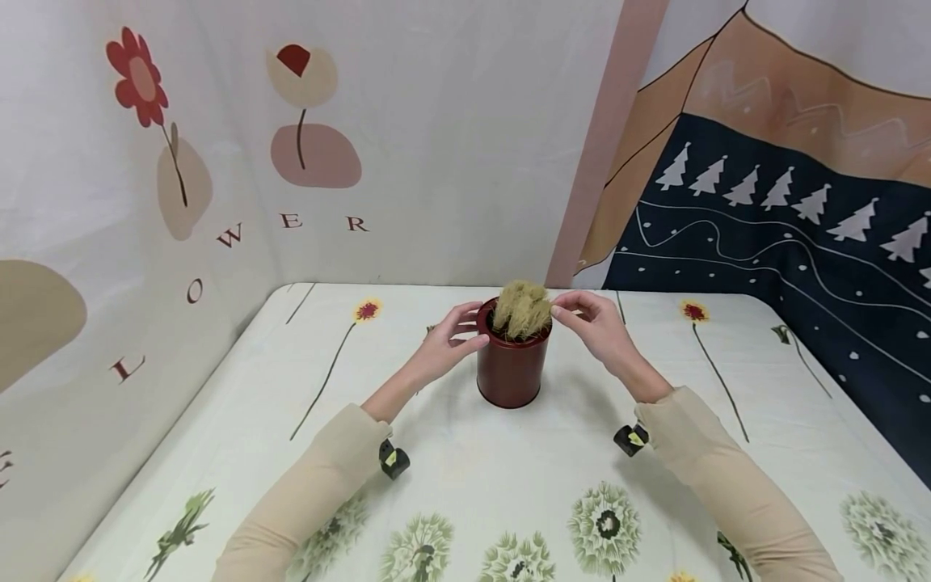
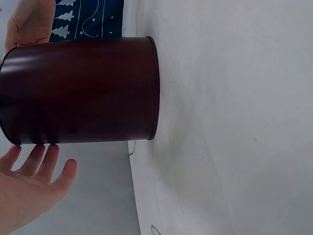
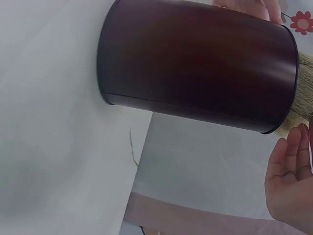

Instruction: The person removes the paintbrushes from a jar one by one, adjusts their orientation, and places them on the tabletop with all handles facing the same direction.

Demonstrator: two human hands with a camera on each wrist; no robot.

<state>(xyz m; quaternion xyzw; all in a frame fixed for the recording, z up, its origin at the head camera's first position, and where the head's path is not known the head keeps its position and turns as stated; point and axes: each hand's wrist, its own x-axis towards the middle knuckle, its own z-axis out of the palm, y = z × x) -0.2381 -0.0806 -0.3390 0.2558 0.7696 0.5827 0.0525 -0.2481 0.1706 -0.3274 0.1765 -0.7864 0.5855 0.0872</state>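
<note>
A dark red cylindrical pot (image 1: 511,372) stands upright on the table, a tuft of dried yellowish-green grass (image 1: 522,309) rising above its rim. My left hand (image 1: 449,339) is at the pot's left side, its fingertips touching the wall just below the rim, as the left wrist view also shows (image 2: 34,181). At the right rim, my right hand (image 1: 592,323) pinches the edge of the grass between thumb and fingertips. In the right wrist view, those fingers (image 3: 289,155) lie against the strands beside the pot's rim. Dark material shows inside the pot around the tuft.
A white cloth printed with flowers and dandelions covers the table (image 1: 465,485). Behind it hangs a pale curtain (image 1: 451,145) with flower prints and letters, and a navy fabric with trees (image 1: 764,210) hangs on the right. Each wrist wears a small black camera (image 1: 393,459).
</note>
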